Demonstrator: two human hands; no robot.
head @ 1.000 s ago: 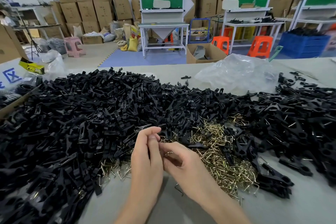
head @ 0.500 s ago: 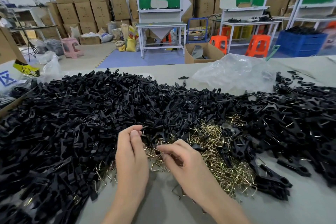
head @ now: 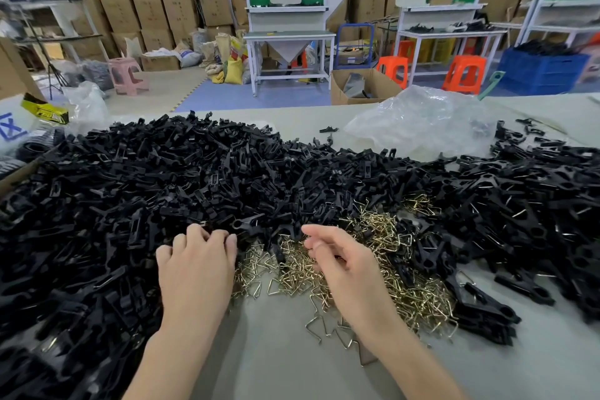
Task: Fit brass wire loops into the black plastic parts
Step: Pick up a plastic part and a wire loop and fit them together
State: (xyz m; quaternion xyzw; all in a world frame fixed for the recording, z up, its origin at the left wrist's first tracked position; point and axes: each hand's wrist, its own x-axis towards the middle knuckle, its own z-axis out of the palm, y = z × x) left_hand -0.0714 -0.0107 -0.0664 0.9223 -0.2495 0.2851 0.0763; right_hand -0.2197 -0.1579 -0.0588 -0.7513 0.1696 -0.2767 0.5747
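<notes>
Our hands, together 1 s ago, have split: left hand [head: 198, 256] curls into the black parts [head: 194, 178] just left of the brass loops [head: 383, 237], right hand [head: 337, 256] half-curled over them, hold unclear on both, so prob. fetching the next pair.

From nine to three o'clock the black plastic parts [head: 194, 178] are sprawling jet dark, brass wire loops [head: 383, 247] are glinting gold at five, orange stools [head: 464, 73] are glowing at two, pink stool [head: 128, 75] at ten.
</notes>
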